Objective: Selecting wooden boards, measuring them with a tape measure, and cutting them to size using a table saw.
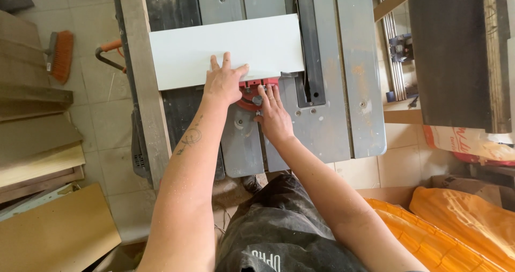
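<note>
A white rectangular board lies flat across a grey table saw, its right end reaching the black blade insert. My left hand presses flat on the board's near edge, fingers spread. My right hand rests on the red mitre gauge just behind the board, fingers around its knob.
A wooden rail runs along the saw's left side. An orange brush and stacked boards lie on the tiled floor at left. A dark panel stands at right; orange sacks lie at lower right.
</note>
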